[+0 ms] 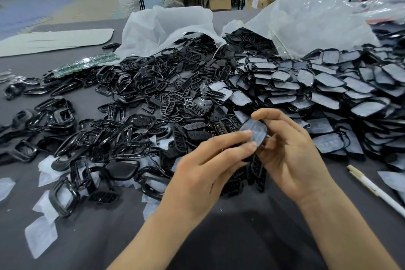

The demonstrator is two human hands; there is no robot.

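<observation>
Grey-filmed black shell (pixel 255 132), white pen (pixel 377 190)

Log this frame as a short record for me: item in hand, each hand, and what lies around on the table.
item in hand: film-covered panel, held above the table
left hand: fingertips pinch its near edge
right hand: holds it, thumb on top
left side: heap of black frames
right side: stacked panels under film
back: two white bags spilling parts
also: white pen, green circuit boards, loose film pieces
</observation>
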